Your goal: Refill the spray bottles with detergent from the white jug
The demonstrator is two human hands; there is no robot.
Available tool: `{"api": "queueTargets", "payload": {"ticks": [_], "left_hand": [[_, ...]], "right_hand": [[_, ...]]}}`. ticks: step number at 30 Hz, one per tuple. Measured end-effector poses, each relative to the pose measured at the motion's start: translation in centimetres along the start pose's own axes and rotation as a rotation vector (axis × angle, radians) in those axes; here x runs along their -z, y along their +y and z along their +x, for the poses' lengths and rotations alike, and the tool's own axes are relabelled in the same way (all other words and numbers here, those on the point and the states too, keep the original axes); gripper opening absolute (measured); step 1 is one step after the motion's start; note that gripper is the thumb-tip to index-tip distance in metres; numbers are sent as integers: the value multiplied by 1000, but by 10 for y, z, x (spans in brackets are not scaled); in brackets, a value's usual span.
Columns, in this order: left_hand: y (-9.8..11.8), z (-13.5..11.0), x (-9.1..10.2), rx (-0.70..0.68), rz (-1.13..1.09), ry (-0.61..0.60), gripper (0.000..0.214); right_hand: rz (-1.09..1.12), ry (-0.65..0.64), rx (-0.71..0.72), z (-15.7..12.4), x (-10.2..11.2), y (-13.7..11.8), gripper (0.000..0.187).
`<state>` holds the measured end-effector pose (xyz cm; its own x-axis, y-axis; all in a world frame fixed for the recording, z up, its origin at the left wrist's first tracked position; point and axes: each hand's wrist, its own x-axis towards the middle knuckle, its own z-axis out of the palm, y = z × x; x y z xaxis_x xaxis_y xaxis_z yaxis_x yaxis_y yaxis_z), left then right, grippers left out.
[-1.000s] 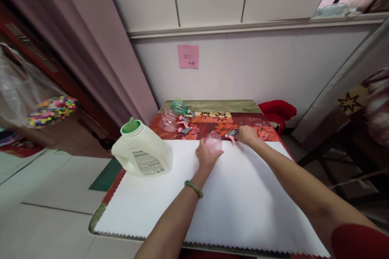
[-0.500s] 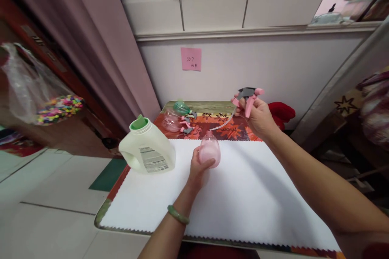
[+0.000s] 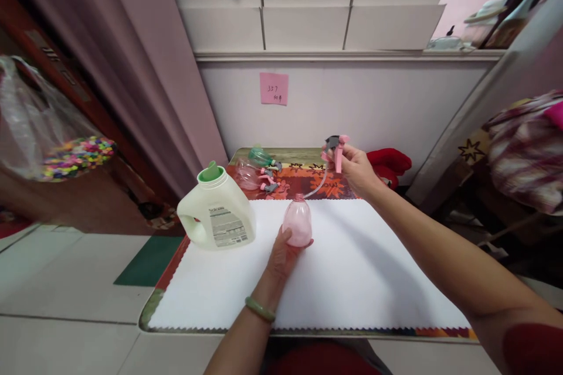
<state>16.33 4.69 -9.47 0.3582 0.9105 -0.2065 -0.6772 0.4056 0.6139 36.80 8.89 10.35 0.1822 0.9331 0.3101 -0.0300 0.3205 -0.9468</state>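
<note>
My left hand (image 3: 281, 255) grips a small pink transparent spray bottle (image 3: 298, 221), standing upright on the white cloth (image 3: 373, 269), its neck uncapped. My right hand (image 3: 357, 169) is raised above the table's far side and holds a pink and grey trigger sprayer head (image 3: 335, 146). The sprayer's thin clear tube (image 3: 315, 187) hangs down towards the bottle's neck; I cannot tell if its tip is inside. A green bangle (image 3: 260, 309) sits on my left wrist.
A white detergent jug (image 3: 217, 215) with a green cap stands left of the bottle on the cloth. Further spray bottles, one green (image 3: 263, 157) and one pink (image 3: 250, 174), lie at the table's far left. Red fabric (image 3: 389, 162) lies beyond the table. A pink note (image 3: 273, 88) is on the wall.
Both hands lifted from the table's far edge. The left brought the pink bottle nearer and stood it on the cloth; the right raised the sprayer head, then lowered it towards the neck.
</note>
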Motion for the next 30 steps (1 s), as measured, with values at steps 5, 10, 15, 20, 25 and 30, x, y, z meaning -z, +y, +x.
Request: {"api": "queueTargets", "payload": {"ticks": [5, 10, 15, 20, 25, 30], "left_hand": [[-1, 3, 8, 42, -30, 15, 64], [0, 3, 9, 59, -57, -1, 66], [2, 3, 8, 66, -68, -19, 68], [1, 2, 6, 58, -64, -26, 69], [1, 2, 4, 42, -61, -27, 68], [1, 0, 4, 40, -64, -42, 66]], "right_hand": [[7, 34, -46, 0, -3, 0, 43], [-4, 20, -5, 1, 0, -19, 44], [-31, -21, -39, 1, 0, -22, 44], [-1, -50, -90, -4, -6, 3, 44], [58, -103, -176, -26, -22, 50, 50], [116, -88, -200, -54, -37, 88, 54]]}}
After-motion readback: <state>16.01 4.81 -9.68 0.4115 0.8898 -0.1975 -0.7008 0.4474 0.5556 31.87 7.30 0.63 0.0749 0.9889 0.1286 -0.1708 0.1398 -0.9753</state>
